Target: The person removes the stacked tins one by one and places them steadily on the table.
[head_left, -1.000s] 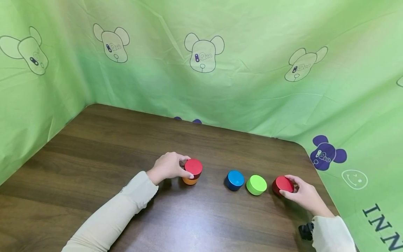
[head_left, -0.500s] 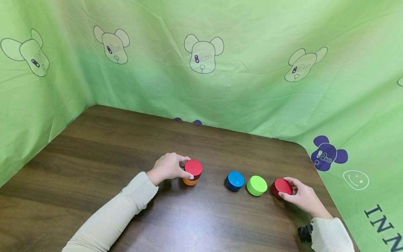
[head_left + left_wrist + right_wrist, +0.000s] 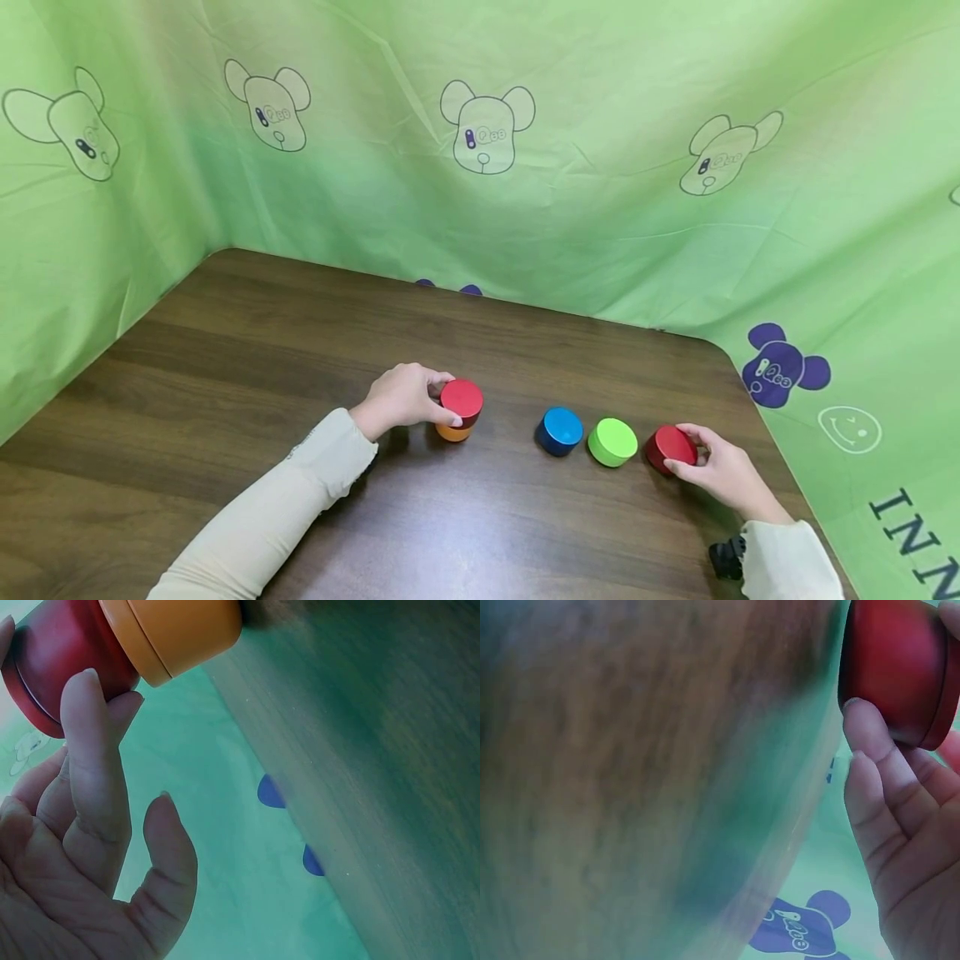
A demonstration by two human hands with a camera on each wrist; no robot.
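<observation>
My left hand [image 3: 405, 395] grips a round red tin [image 3: 461, 399] between thumb and fingers. Directly beneath that tin is an orange tin [image 3: 453, 433], and in the left wrist view the red tin [image 3: 71, 660] sits flush against the orange tin [image 3: 184, 634]. Over at the right, my right hand [image 3: 723, 471] holds a second red tin [image 3: 672, 448] by its sides, low at the tabletop. The right wrist view has the fingertips [image 3: 864, 724] against the wall of this red tin [image 3: 896, 667].
A lime green tin [image 3: 612, 442] stands just left of the right-hand red tin, and a blue tin [image 3: 559, 431] stands left of the green one. All are on a dark wooden table [image 3: 300, 333]. A green printed cloth [image 3: 570, 208] hangs behind and at both sides.
The right hand and its red tin have shifted slightly left and toward the body, closer to the green tin. My left hand stays where it was on the stacked red tin.
</observation>
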